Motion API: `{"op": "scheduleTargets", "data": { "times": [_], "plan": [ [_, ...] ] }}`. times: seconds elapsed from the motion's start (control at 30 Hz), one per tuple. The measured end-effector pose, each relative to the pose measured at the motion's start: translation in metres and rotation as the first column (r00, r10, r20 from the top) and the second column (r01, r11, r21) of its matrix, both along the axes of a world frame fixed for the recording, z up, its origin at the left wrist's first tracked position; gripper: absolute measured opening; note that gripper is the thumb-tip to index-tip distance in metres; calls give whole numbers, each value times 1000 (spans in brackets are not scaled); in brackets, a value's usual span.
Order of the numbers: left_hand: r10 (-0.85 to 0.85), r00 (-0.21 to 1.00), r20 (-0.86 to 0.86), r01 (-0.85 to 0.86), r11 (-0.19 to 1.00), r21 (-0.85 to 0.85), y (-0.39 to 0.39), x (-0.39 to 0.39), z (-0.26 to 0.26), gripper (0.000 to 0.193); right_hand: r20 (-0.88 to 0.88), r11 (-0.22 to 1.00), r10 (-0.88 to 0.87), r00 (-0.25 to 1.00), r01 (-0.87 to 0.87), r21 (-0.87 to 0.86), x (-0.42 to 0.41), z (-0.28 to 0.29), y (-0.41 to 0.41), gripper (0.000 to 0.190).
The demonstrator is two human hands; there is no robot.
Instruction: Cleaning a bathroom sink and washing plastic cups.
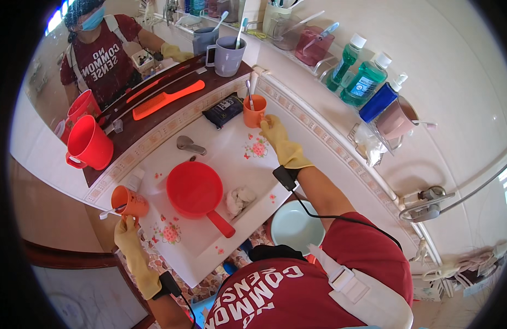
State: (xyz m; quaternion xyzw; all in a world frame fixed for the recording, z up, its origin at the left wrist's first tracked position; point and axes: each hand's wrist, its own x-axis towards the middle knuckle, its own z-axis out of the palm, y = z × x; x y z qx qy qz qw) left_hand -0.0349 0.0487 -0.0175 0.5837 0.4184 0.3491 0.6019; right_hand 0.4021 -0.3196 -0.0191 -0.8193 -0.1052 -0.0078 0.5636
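Both my hands wear yellow rubber gloves. At the sink's lower left corner, my left hand point(127, 230) grips the handle of an orange mug point(130, 201), which leans and has a toothbrush point(112, 211) in it. At the far right corner my right hand point(274, 128) has its fingers on the handle of a second orange mug point(254, 113), upright with a toothbrush point(250, 96) inside. Between them a red plastic dipper point(194, 189) rests in the white washbasin point(185, 257), beside a crumpled white cloth point(240, 200). A grey faucet point(190, 145) stands behind the dipper.
The dark ledge holds a red mug point(90, 143), an orange comb point(167, 99) and a grey mug point(227, 57). A black packet point(223, 110) lies behind the basin. Mouthwash bottles point(363, 80) stand on a wire wall rack point(323, 70). A pale blue basin point(298, 225) sits below at right.
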Motion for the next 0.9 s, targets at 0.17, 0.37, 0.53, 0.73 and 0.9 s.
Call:
{"op": "scheduleTargets", "data": {
  "times": [0.17, 0.37, 0.53, 0.73, 0.9],
  "plan": [
    [-53, 997, -50, 58, 994, 93, -13, -14, 28, 24, 260, 970, -142, 955, 187, -157, 35, -41, -32, 59],
    [-238, 928, -287, 315, 913, 259, -74, -16, 93, 29, 44, 928, 371, 928, -368, -56, -110, 52, -14, 62],
    [-542, 654, -529, 707, 685, 173, -138, 38, 119, 27, -316, 570, 782, 537, -822, 13, -205, 126, 5, 84],
    [-722, 573, -388, 813, 559, 162, -174, 84, 88, 26, -290, 619, 782, 551, -740, 262, -212, 119, -6, 90],
    [-768, 567, -300, 821, 556, 129, -196, 118, 72, 29, -273, 758, 652, 707, -614, 222, -193, 105, -33, 82]
  ]
}}
